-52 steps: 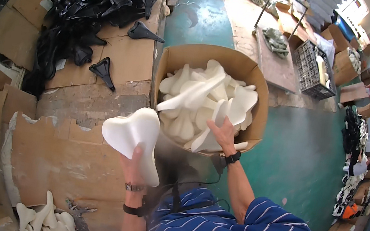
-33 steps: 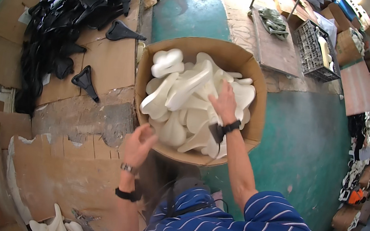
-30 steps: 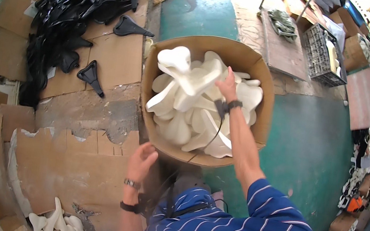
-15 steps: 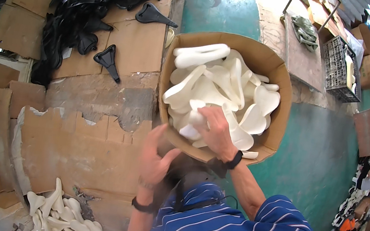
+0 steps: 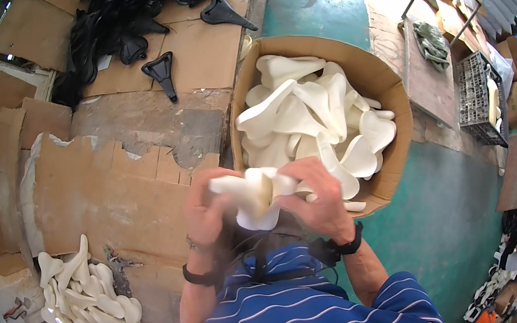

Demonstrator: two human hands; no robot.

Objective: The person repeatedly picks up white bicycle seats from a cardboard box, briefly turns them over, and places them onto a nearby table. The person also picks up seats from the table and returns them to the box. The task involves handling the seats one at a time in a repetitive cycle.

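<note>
Between my two hands are white foam bicycle saddle pads (image 5: 257, 195), seemingly more than one, blurred by motion. My left hand (image 5: 206, 210) grips them from the left side. On the right, the thumb and fingers of my right hand (image 5: 323, 201) close round the other side. They are held over the near edge of a cardboard box (image 5: 396, 142), just in front of my body. Inside the box lies a heap of similar white saddle pads (image 5: 309, 112). My fingertips are partly hidden by the pads and smeared.
Black saddle shells (image 5: 134, 9) are piled on the cardboard-covered table (image 5: 200, 62), far left, with two lying apart. More white pads (image 5: 91, 294) lie in a heap at the lower left. A black plastic crate (image 5: 478, 97) stands at the far right, near a wooden board (image 5: 427, 86).
My right hand has come out of the box toward me with white pads. My left hand has closed on them from the left. The pads are lifted off the heap.
</note>
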